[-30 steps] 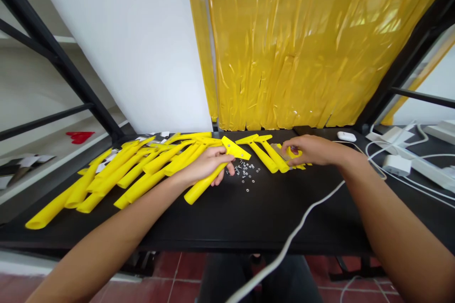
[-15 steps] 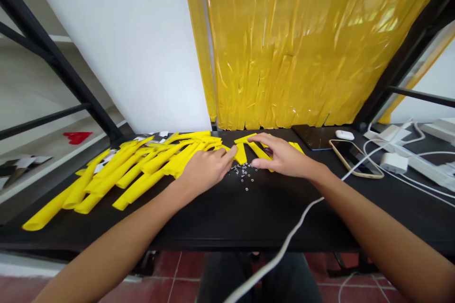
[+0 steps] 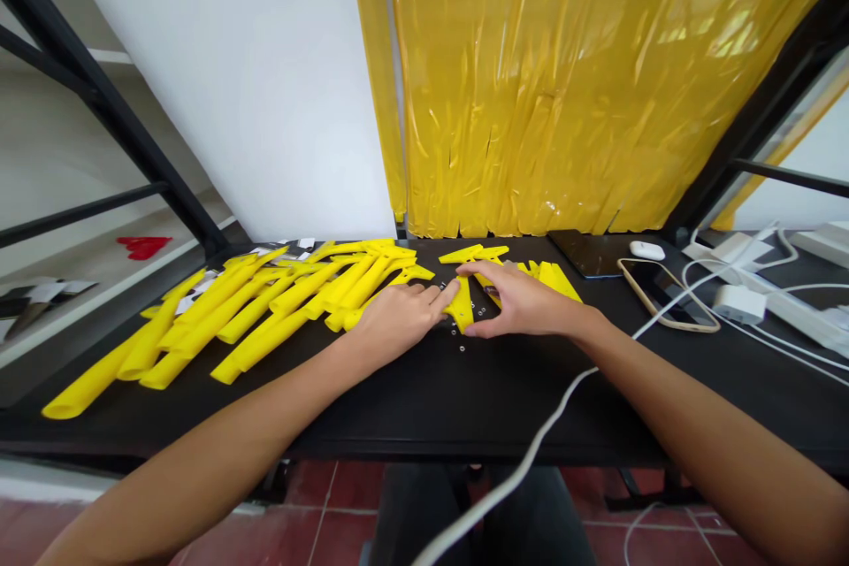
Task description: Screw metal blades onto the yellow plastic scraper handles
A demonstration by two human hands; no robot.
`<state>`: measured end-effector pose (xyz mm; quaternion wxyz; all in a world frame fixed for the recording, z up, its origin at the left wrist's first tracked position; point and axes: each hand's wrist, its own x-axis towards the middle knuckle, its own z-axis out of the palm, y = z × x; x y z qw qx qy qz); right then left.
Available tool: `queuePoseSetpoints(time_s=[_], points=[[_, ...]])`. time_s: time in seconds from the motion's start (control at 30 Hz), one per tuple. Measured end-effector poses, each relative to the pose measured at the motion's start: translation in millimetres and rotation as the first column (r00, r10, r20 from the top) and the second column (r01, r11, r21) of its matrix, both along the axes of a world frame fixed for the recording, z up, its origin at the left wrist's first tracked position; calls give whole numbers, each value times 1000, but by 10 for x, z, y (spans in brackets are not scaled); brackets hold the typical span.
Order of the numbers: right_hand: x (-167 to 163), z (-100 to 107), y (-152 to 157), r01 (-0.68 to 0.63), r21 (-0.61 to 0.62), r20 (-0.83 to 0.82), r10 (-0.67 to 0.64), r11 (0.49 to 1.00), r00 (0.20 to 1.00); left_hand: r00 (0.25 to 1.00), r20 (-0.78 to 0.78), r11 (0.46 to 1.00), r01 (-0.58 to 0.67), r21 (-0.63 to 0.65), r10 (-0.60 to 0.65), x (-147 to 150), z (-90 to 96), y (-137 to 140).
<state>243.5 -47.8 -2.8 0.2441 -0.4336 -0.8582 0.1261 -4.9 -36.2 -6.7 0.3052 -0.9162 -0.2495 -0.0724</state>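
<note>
A small flat yellow plastic piece [image 3: 463, 308] is between my hands, above the black tabletop. My right hand [image 3: 527, 299] has it between the thumb at its lower end and the index finger at its top. From the other side my left hand [image 3: 403, 317] grips its edge, the index finger on it and the thumb hidden. Under and around the piece lie small metal nuts [image 3: 462, 348], partly covered by my hands. More yellow flat pieces [image 3: 557, 279] lie behind and beside my right hand, and another pair [image 3: 474, 254] rests farther back.
Several yellow tube-shaped parts [image 3: 265, 314] are heaped on the left of the table [image 3: 424, 411]. On the right are a phone [image 3: 663, 292], a dark tablet [image 3: 587, 254], a white earbud case [image 3: 646, 250] and a charger [image 3: 739, 304]. A white cable [image 3: 563, 402] crosses in front of my right forearm.
The yellow piece has come toward me and slightly right, over the nuts. My right thumb and index finger have closed on it, and my left hand has shifted right with it.
</note>
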Motion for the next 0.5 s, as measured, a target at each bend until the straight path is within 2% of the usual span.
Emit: queuePoseSetpoints(time_s=[0.13, 0.27, 0.5], points=[[20, 45, -3, 58, -18, -39, -59, 998, 998, 1000, 19, 998, -7, -65, 9, 7, 3, 10], [18, 41, -6, 52, -24, 66, -51, 998, 997, 998, 43, 994, -32, -108, 37, 7, -3, 21], [-18, -23, -26, 27, 75, 191, -41, 997, 981, 996, 32, 983, -78, -165, 84, 9, -3, 34]])
